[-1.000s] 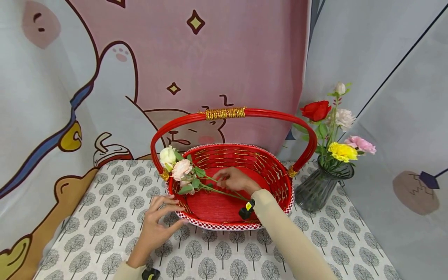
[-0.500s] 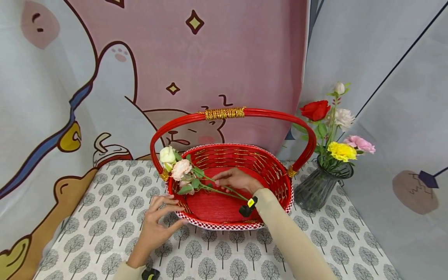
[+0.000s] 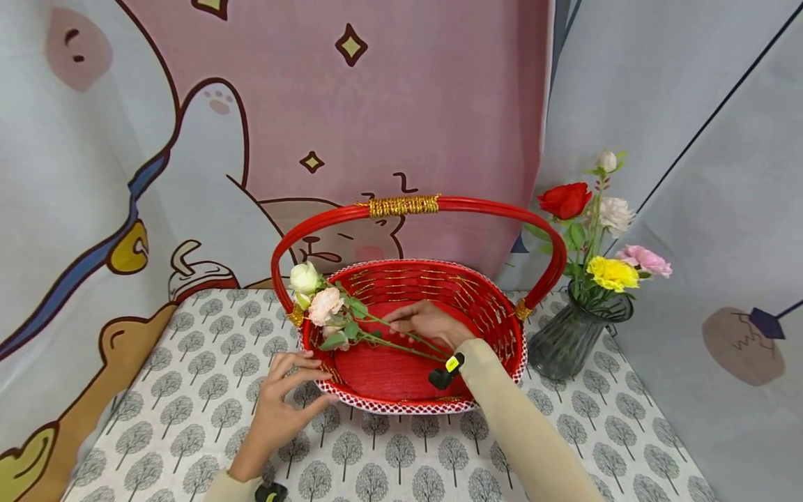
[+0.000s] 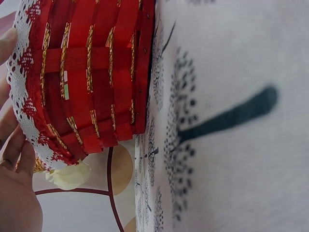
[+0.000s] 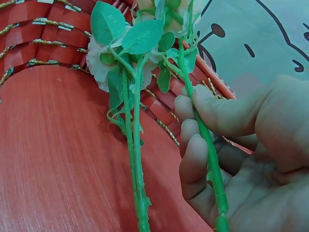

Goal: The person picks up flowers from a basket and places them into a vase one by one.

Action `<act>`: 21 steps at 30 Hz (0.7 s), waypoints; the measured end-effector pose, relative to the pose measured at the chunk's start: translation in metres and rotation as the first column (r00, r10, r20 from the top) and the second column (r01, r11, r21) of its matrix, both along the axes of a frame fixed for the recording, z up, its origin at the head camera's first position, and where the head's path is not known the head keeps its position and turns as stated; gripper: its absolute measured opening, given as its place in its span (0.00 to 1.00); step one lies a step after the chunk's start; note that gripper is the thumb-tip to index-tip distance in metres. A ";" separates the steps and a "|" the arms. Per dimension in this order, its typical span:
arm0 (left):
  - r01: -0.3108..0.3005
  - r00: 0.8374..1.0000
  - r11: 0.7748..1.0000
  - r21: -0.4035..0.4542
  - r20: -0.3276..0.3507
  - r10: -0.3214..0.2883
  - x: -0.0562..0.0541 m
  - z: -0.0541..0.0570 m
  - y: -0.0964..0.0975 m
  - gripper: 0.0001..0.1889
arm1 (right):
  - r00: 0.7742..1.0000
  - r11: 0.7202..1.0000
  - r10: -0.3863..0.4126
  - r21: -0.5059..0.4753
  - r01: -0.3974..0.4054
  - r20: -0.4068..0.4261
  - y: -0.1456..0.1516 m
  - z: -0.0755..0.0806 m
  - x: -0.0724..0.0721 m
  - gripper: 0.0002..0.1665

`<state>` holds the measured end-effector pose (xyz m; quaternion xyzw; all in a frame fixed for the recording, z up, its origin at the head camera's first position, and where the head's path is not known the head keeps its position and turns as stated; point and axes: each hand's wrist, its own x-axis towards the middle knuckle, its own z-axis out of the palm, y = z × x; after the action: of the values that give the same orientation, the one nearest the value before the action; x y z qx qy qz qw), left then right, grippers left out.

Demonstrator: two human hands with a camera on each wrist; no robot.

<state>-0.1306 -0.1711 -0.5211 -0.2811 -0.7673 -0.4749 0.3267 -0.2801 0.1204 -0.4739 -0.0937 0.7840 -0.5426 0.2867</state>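
Observation:
A red woven basket [image 3: 376,404] with a white lace rim stands on the table. My left hand [image 3: 285,401] touches its front left rim, thumb and fingers spread. Inside the basket, my right hand [image 3: 429,324] pinches a green flower stem [image 5: 205,135] between thumb and fingers. Other stems [image 5: 137,169] lie beside it, outside the grip. The blooms lean at the left end of the basket: a white rose [image 3: 304,277] by the handle base and a pale pink rose [image 3: 325,307] with green leaves. In the left wrist view, fingers [image 4: 14,150] meet the lace edge.
An arched red handle [image 3: 502,208] with gold winding rises over the basket. To its right stands a grey glass vase [image 3: 558,341] holding red, yellow, pink and white flowers. A tree-print cloth [image 3: 401,453] covers the table; a cartoon curtain [image 3: 439,104] hangs behind.
The right hand's fingers, more spread a second ago, have come together on the stem. The white rose has shifted slightly right. The left hand stays at the rim.

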 end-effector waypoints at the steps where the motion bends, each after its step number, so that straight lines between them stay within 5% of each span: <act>1: 0.000 1.000 1.000 -0.001 0.001 0.000 0.000 0.000 0.000 0.20 | 1.000 1.000 -0.006 0.003 0.006 0.000 0.000 0.001 0.000 0.15; 12: -0.003 1.000 1.000 -0.006 0.016 0.003 0.000 -0.002 0.001 0.21 | 0.993 0.993 -0.114 -0.042 0.113 -0.021 0.008 0.011 0.001 0.16; 21: -0.002 1.000 1.000 0.000 0.012 0.002 -0.001 -0.004 -0.001 0.21 | 0.993 0.989 -0.109 -0.103 0.104 -0.045 0.018 0.026 0.009 0.19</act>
<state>-0.1315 -0.1720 -0.5251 -0.2771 -0.7696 -0.4764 0.3225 -0.2707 0.1386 -0.4481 -0.0797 0.7666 -0.5933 0.2323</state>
